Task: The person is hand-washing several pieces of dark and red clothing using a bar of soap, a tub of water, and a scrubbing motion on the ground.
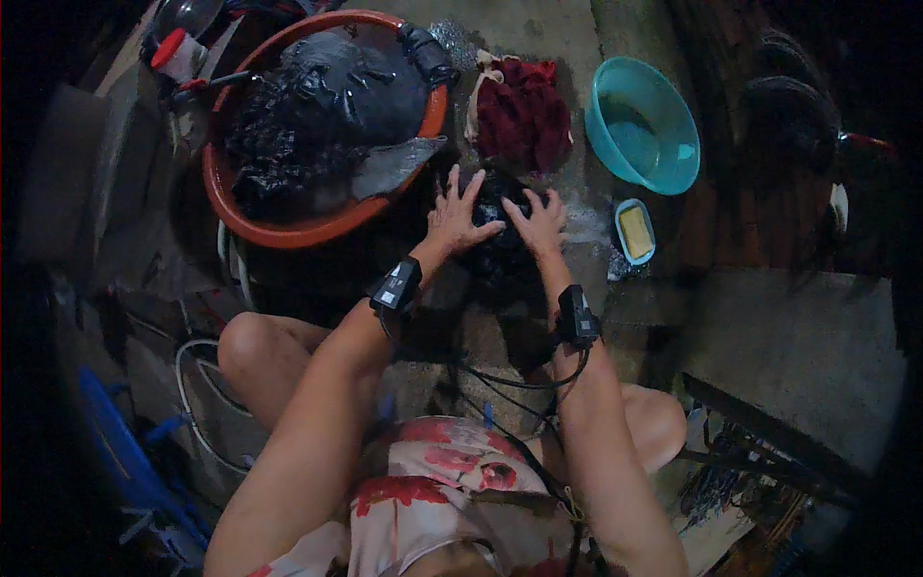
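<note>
My left hand [456,220] has its fingers spread over a black wet cloth [497,263] in front of my knees. Across from it, my right hand [541,222] lies on the same cloth, fingers also apart. Neither hand is closed around anything; the dark fabric makes the exact contact hard to see. Just beyond my fingertips, a dark red garment [523,115] with cream edging lies bunched on the wet floor. At the upper left, an orange plastic tub [303,236] holds soaked dark clothes [303,137] in water. A grey cloth [396,167] drapes onto its near rim.
Right of the garment is a tilted turquoise basin [642,137]. Below it, a yellow soap bar [636,232] sits in a light blue dish [652,252]. A red-lidded container [178,58] stands beside the tub. A pale hose [184,389] and a blue plastic object [130,461] are at left.
</note>
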Demonstrator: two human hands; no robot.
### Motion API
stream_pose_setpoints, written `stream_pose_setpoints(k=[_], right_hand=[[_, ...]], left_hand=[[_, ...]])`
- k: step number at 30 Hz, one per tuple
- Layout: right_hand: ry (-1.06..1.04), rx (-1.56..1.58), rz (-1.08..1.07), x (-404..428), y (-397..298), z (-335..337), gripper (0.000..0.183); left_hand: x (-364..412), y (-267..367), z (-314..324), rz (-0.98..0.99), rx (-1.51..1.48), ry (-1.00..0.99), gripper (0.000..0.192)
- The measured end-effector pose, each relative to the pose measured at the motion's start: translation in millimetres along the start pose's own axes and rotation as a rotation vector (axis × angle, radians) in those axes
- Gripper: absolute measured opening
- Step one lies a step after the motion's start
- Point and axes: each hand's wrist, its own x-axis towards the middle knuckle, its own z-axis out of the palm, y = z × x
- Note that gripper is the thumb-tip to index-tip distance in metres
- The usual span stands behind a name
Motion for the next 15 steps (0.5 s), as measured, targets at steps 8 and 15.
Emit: stream_pose_setpoints(k=[8,15], right_hand=[[0.302,0.175,-0.596,-81.4,-5.1,35.7,0.019],[0.352,0.011,-0.145,-4.9,-25.6,29.9,0.03]], left_hand=[[-75.6,-41.6,18.3,0.486,0.225,0.163,0.075],[21.5,-5.3,6.5,0.409,0.061,0.094,0.079]])
